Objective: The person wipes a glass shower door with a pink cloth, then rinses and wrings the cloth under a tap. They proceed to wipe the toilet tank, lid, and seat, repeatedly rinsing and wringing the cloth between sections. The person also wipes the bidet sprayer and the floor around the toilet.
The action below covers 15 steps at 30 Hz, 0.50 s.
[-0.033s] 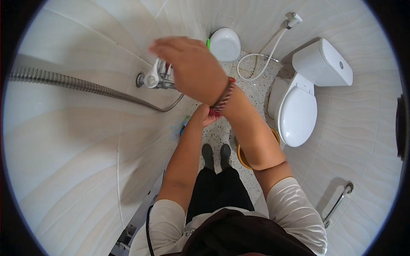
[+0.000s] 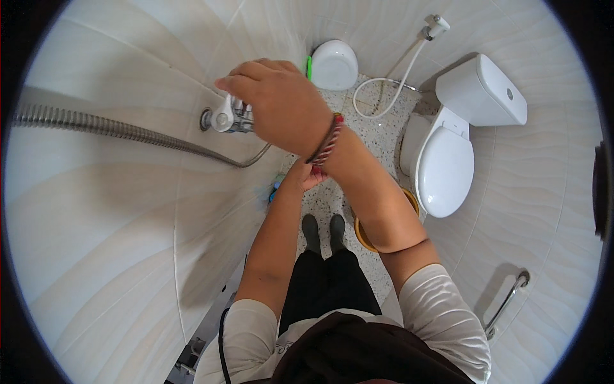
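Observation:
My right hand [image 2: 288, 105] reaches across to the wall-mounted tap [image 2: 240, 121], a chrome fitting with a white end knob. Its fingers curl over the top of the tap and hide most of its middle. A striped red and dark bracelet circles that wrist. Below it, my left hand [image 2: 311, 178] is turned partly upward, its fingers bent around a small red thing [image 2: 317, 169]. The right wrist covers most of this red thing, so its kind stays hidden. From the tap, a flexible metal shower hose [image 2: 160, 143] runs left along the tiled wall.
A white toilet [image 2: 446, 171] with its lid down stands right. Beyond hang a white bidet sprayer [image 2: 437, 25] and its hose. A white basin [image 2: 335, 65] leans at the back wall. An orange-rimmed bucket [image 2: 366, 239] sits under my right forearm; a grab bar [image 2: 507, 304] is lower right.
My right hand has come down slightly and left onto the tap, its fingers now bent where they were stretched and blurred. The left hand has hardly moved.

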Tool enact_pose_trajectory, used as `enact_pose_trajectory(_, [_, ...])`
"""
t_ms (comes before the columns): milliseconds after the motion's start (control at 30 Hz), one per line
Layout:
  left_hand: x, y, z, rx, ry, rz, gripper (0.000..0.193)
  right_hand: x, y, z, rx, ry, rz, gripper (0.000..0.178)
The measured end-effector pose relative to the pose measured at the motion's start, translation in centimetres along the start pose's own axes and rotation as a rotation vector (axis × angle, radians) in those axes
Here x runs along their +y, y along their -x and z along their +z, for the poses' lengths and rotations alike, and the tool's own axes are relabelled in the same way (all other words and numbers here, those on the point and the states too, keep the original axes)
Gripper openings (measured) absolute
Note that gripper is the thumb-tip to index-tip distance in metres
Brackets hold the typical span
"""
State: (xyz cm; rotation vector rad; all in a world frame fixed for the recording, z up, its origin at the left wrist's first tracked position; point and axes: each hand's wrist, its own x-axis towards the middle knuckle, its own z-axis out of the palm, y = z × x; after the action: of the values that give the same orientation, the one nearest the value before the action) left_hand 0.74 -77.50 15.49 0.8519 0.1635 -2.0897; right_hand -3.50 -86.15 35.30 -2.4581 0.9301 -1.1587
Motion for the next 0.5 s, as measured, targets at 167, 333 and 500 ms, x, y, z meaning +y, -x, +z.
enact_pose_trajectory(167, [-1.2,-0.2,-1.2,0.103,0.055,0.008,0.017,-2.9,2.6,-1.6,-0.033,0.051,0.143,0.032])
enact_pose_trajectory(333, [-2.7,-3.3,-7.6,0.009,0.150,-0.054,0.015,-1.2,11.9,0.3,0.168,-0.817,0.291,0.050])
enact_pose_trajectory(500, [-5.8,-5.1,-11.8,0.098,0.135,-0.116,0.012,7.2,42.0,10.8,0.536,-0.420,1.457,0.038])
